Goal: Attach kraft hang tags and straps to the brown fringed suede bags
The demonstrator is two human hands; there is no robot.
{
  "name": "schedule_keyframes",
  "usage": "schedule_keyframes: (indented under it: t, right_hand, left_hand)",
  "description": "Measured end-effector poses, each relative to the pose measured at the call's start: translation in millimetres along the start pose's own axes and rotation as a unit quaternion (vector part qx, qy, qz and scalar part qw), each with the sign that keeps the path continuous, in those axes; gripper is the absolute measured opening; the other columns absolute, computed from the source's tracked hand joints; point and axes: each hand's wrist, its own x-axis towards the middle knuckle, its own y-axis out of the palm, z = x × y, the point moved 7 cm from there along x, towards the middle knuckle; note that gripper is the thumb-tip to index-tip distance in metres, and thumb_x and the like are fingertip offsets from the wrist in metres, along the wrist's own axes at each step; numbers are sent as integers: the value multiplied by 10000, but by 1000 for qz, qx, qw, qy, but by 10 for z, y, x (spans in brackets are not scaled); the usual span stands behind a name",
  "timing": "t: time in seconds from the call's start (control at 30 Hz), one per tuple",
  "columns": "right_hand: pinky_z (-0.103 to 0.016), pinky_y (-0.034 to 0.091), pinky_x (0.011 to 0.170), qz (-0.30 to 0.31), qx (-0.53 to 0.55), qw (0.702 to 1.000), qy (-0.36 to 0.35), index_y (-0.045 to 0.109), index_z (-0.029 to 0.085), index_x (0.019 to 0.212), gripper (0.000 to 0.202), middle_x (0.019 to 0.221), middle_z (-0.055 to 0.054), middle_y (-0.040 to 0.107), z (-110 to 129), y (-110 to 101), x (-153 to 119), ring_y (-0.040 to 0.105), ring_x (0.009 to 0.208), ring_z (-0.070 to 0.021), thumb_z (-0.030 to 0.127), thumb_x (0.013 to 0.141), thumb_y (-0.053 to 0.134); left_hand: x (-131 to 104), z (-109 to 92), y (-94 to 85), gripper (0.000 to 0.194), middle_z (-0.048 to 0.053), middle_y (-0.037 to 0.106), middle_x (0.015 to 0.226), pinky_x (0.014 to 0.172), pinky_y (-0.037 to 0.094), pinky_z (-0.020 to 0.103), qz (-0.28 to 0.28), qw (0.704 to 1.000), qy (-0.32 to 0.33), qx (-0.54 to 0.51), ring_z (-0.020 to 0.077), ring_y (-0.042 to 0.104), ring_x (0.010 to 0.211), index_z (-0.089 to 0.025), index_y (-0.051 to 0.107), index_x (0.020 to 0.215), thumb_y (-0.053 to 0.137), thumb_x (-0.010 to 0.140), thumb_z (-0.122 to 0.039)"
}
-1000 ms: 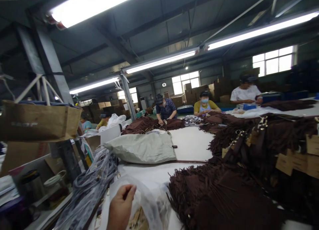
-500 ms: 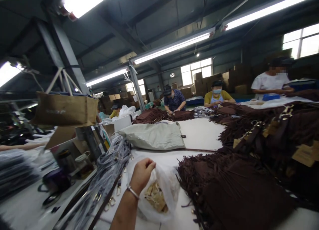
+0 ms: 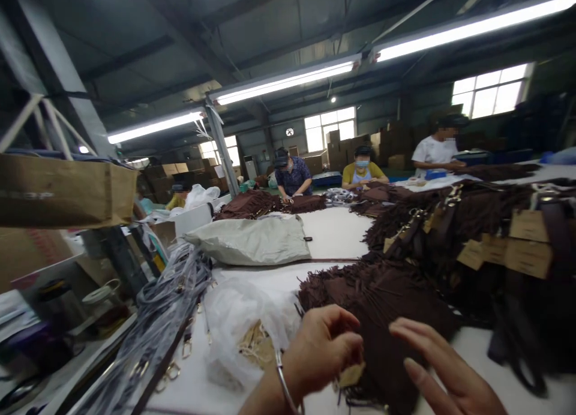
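Note:
My left hand [image 3: 326, 349], with a bracelet at the wrist, is closed with curled fingers at the near left edge of a stack of dark brown fringed bags [image 3: 382, 319]. A tan paper tag [image 3: 351, 376] shows just below its fingers; the exact grip on it is hidden. Fingers apart and empty, my right hand [image 3: 450, 367] hovers over the near right part of the stack. Left of my left hand lies a clear plastic bag [image 3: 234, 319] holding tan tags with white strings [image 3: 258, 343].
Plastic-wrapped grey straps [image 3: 166, 307] with metal clasps lie at left. Behind is a pale sack [image 3: 256, 241]. More brown fringed bags with tags [image 3: 531, 241] are heaped at right. A tan tote [image 3: 67, 190] hangs at upper left. Several co-workers sit or stand across the tables.
My left hand has moved from the plastic bag's opening rightward and nearer, to the brown stack, with a tag below its fingers. My right hand has come into view. The view has turned right.

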Motion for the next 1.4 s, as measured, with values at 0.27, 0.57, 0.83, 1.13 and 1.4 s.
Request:
schedule_keyframes:
  t: [0.27,0.57,0.83,1.13,1.4]
  right_hand:
    - [-379,531,965,180,130,959,176,592,201,1303,495,1255,-123,667,27,409,-252,637,1135,-264,505,930,477]
    - [-323,521,850,294,11,946,138,699,278,1101,259,1036,-55,725,-170,542,-697,668,961,-221,309,881,567]
    - [-253,465,665,283,-79,954,64,668,233,817,280,788,-12,610,-212,492,-565,612,741,-144,233,972,435]
    - [-253,437,637,214,-179,960,0,641,232,802,272,730,-9,585,-226,405,-471,571,652,-136,248,978,435]
    - [-268,389,598,242,-216,946,-18,608,230,779,262,732,-7,568,-195,473,-534,570,637,-142,206,964,424]
  left_hand:
    - [-179,356,830,252,39,740,830,624,471,199,151,983,71,82,159,654,745,-142,760,870,546,743,-104]
    - [-306,1199,673,145,28,742,791,690,470,222,48,994,-52,81,168,652,769,-175,764,812,646,731,-194]
    - [-237,1572,686,236,28,667,669,499,444,224,-7,981,-193,6,134,592,531,-124,691,968,559,805,-233]
    - [-82,1683,966,261,-54,524,489,354,350,178,34,959,-272,-76,97,436,333,-160,543,1109,375,910,-179]
    - [-113,1655,975,347,-69,502,441,330,343,181,46,956,-278,-88,107,423,303,-175,538,1132,349,854,-91]
